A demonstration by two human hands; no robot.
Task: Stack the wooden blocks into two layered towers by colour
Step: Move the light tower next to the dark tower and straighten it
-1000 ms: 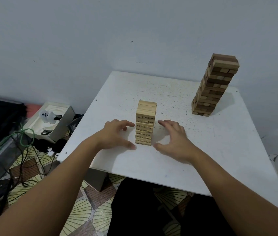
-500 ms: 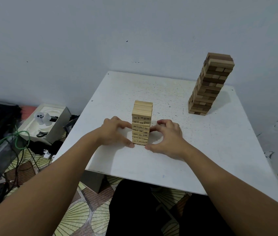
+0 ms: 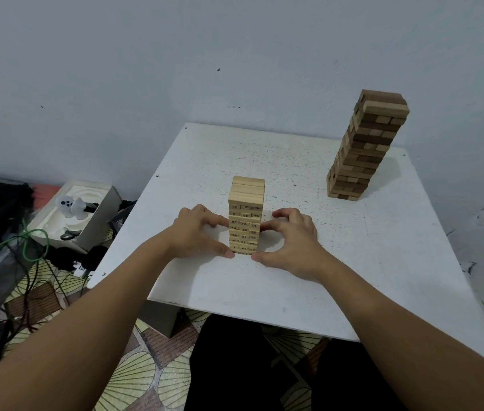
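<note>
Now your hands have closed in on the pale numbered block tower [image 3: 246, 216]: a second ago they sat apart from it on either side, and now your left hand [image 3: 196, 232] and right hand [image 3: 289, 240] pinch it from both sides, thumbs at its base and fingertips against its middle layers. That reads as squaring up the sides, which suggests this tower is built and only needs tidying. It stands near the front of the white table [image 3: 368, 262], well apart from the taller brown tower [image 3: 365, 146] at the far right corner, which leans a little in this wide view. With both colours standing as towers, the task looks close to done. On the floor to your left, an open white moulded box [image 3: 86, 215] holds a small white figure [image 3: 71, 206] and a dark piece I cannot identify.
</note>
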